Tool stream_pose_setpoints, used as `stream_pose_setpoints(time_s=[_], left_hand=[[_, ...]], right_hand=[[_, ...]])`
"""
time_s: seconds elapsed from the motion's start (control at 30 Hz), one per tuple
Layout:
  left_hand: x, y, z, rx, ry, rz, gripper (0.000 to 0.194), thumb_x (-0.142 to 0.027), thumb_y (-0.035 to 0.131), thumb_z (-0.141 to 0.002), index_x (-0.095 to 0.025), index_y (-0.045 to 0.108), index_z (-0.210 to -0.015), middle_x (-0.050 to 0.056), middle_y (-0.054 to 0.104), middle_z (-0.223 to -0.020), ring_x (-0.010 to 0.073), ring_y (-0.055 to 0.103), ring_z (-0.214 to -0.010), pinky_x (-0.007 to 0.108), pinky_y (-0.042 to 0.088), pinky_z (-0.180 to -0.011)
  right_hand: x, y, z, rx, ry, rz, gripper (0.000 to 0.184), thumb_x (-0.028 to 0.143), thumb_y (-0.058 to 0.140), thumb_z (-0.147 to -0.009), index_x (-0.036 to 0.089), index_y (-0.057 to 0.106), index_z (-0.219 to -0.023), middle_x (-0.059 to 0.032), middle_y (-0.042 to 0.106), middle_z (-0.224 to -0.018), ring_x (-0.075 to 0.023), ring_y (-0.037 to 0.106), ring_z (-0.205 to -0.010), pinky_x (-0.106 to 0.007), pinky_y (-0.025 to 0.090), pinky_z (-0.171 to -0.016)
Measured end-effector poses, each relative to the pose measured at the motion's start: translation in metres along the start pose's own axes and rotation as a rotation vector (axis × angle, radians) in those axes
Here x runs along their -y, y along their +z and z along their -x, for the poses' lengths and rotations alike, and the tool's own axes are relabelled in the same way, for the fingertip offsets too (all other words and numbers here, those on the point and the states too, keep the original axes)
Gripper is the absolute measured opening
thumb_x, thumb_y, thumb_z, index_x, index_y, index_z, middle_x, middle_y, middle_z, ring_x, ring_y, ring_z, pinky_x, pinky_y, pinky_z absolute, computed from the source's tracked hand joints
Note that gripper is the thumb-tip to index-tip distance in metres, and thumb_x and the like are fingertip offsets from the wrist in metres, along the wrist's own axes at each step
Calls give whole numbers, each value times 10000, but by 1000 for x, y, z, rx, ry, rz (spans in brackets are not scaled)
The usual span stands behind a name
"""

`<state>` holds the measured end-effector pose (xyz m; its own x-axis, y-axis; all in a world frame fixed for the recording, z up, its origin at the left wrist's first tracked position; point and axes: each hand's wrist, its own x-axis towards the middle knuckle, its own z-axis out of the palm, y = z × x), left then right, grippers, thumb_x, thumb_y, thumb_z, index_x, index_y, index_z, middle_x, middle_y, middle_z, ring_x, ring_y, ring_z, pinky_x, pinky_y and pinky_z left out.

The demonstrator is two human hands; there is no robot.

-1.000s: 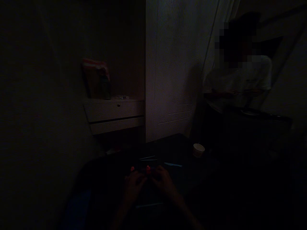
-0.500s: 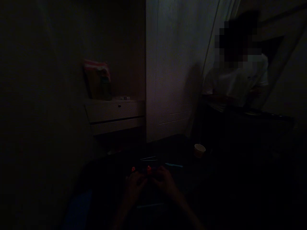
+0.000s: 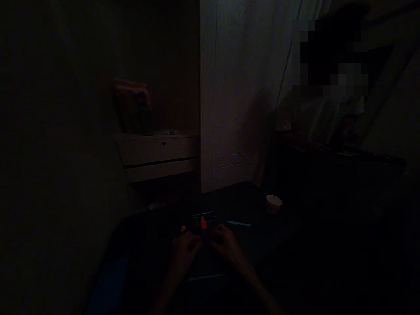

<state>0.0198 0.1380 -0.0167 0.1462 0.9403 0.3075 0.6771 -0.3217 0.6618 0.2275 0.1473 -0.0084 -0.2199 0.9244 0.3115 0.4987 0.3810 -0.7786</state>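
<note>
Free gap beyond right hand point(image 3: 225, 243), between pale strip point(image 3: 239, 223) and cup point(image 3: 273, 205) — thin sticks point(image 3: 208, 213) obstructing leftward

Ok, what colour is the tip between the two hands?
The tip is red-orange; it shows in the head view.

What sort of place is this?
Probably a dim room in a home, though the darkness makes that uncertain: there is a pale door-like panel, a drawer unit with things on top, and a dark table bearing a cup.

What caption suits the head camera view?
In dim light, left hand and right hand flank a red object; a pale cup stands beyond.
</note>
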Motion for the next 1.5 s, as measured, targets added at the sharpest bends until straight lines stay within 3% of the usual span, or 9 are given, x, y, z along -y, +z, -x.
stream_pose_setpoints(time_s=[0.27, 0.57, 0.77, 0.93, 1.1, 1.5], left_hand=[[1, -2, -1, -1, 5, 5, 294, -472, 710, -990, -181, 753, -992, 44, 788, -1000, 203, 746, -940, 444, 595, -937], [2, 1, -2, -23, 5, 28, 207, -381, 718, -993, -177, 752, -974, 30, 787, -964, 178, 740, -860, 400, 605, -869], [0, -1, -1, -43, 7, 52, 239, -413, 699, -1000, -182, 751, -1028, 46, 793, -1020, 199, 750, -933, 439, 593, -938], [-1, -1, 1, -72, 1, 42, 271, -454, 723, -969, -184, 745, -965, 44, 776, -959, 210, 739, -929, 443, 581, -940], [-3, -1, 1, -82, 20, 46, 217, -422, 733, -948, -207, 764, -947, 40, 787, -945, 213, 742, -922, 462, 558, -993], [0, 1, 0, -71, -16, 30, 208, -390, 725, -974, -184, 743, -996, 21, 780, -934, 177, 726, -813, 421, 593, -897]], right_hand=[[-4, 2, 0, -36, -3, -20, 80, 129, 786, -879, 196, 796, -922, -41, 746, -961, -195, 717, -873, -281, 540, -781], [-9, 4, 0, -41, 13, -50, 52, 194, 767, -895, 194, 768, -947, -40, 788, -928, -202, 737, -837, -277, 544, -751], [-7, 3, 1, -27, 20, -85, 92, 203, 751, -906, 193, 770, -996, -44, 813, -946, -211, 758, -844, -275, 561, -742], [-3, 3, 3, -9, -19, -97, 180, 243, 800, -888, 207, 800, -1065, -66, 829, -1007, -252, 770, -917, -328, 580, -824], [-2, 3, 1, 3, -74, -115, 165, 317, 737, -974, 233, 840, -1072, -88, 830, -1072, -267, 774, -995, -363, 583, -915], [-2, 2, 3, -24, -53, -175, 214, 340, 712, -995, 232, 835, -1133, -90, 831, -1114, -263, 781, -1025, -360, 596, -925]])
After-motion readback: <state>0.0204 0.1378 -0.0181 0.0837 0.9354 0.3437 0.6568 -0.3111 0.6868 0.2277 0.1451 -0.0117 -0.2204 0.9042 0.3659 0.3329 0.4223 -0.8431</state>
